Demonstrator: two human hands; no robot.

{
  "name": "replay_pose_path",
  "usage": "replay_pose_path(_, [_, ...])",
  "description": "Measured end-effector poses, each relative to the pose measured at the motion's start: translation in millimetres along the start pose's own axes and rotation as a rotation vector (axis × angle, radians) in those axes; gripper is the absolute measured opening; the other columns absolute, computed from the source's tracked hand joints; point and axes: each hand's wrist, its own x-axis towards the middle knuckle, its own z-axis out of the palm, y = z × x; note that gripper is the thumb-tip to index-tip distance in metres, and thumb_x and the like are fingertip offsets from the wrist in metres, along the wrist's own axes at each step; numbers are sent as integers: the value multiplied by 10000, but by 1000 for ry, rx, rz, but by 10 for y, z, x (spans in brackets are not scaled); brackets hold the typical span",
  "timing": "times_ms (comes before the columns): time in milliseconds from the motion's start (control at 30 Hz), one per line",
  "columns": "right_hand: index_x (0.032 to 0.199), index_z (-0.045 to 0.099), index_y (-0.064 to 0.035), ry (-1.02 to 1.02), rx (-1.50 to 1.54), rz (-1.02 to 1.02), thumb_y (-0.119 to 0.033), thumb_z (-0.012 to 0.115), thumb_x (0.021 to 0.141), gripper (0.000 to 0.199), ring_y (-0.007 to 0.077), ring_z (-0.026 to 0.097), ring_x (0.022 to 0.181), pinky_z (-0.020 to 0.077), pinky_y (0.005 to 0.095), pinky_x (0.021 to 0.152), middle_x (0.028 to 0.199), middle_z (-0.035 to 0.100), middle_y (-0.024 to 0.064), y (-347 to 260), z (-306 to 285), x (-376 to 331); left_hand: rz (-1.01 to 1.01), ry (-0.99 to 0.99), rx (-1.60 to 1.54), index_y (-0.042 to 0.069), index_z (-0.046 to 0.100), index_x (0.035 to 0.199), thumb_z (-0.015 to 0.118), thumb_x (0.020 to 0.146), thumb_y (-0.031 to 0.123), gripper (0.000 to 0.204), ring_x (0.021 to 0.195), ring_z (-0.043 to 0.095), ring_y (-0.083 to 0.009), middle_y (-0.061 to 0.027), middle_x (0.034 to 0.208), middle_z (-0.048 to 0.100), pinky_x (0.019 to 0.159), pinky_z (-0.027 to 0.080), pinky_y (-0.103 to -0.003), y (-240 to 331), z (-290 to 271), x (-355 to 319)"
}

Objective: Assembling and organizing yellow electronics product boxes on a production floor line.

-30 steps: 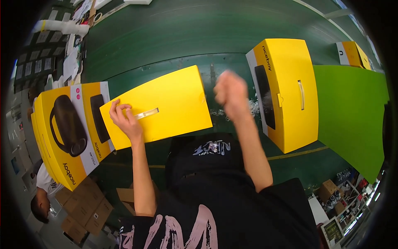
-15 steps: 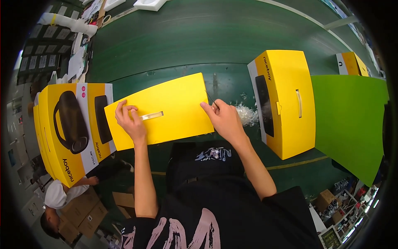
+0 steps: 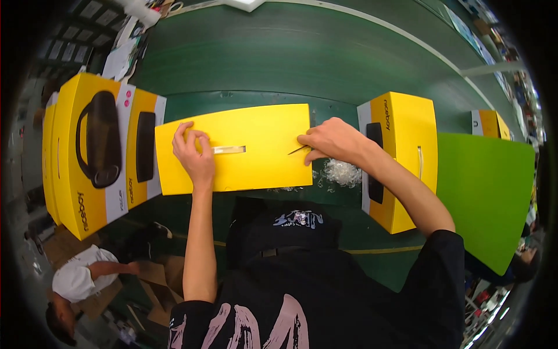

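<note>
A yellow cardboard box (image 3: pixel 261 125) lies in front of me, its plain face up, with a pale strap handle (image 3: pixel 231 149) at the middle. My left hand (image 3: pixel 194 152) rests on that face just left of the handle, its fingers apart and bent. At the box's right end, my right hand (image 3: pixel 332 141) pinches a thin dark pointed tool (image 3: pixel 298 150). The tool's tip points left over the yellow surface; whether it touches the card I cannot tell. Its other end is hidden in my fingers.
More yellow boxes (image 3: pixel 113 145) stand on the left, and another box (image 3: pixel 412 168) on the right, beside a green panel (image 3: pixel 485 192). Clear plastic scraps (image 3: pixel 342 173) lie on the green bench (image 3: pixel 261 49). A person in white (image 3: pixel 84 276) is at lower left by cartons (image 3: pixel 157 285).
My right hand has turned over, and the tool has swung from the box's right edge to above its top face. The box now lies straighter. My left hand stays on it.
</note>
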Motion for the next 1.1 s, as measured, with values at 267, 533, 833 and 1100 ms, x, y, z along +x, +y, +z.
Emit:
replay_pose_path(267, [939, 574, -53, -72, 100, -182, -353, 602, 1042, 319, 391, 657, 732, 501, 474, 638, 760, 640, 157, 98, -115, 149, -30, 20, 5, 70, 669, 904, 639, 951, 165, 110, 1270, 529, -308, -115, 1291, 612, 1100, 407, -482, 7, -25, 36])
replay_pose_path(533, [942, 596, -35, 41, 231, -182, -249, 597, 1055, 242, 351, 653, 718, 512, 443, 663, 792, 642, 152, 331, -128, 95, -39, 27, -12, 65, 660, 887, 638, 938, 139, 92, 1286, 529, -308, -118, 1287, 618, 1125, 394, -490, 3, -27, 3])
replay_pose_path(833, [957, 496, 5, 534, 448, 395, -194, 594, 1069, 249, 311, 443, 687, 431, 389, 650, 776, 441, 186, 677, 271, -409, -14, 31, -22, 72, 660, 879, 618, 945, 130, 97, 1278, 519, -330, -116, 1304, 613, 1111, 356, -489, 17, -24, 3])
replay_pose_path(1100, [1040, 551, -30, 390, 237, 228, -405, 668, 997, 396, 422, 672, 903, 523, 455, 723, 975, 701, 175, -78, 160, -183, -25, -20, -2, 83, 659, 883, 588, 968, 150, 130, 1300, 498, -308, -110, 1330, 593, 1129, 371, -482, 25, -4, 24])
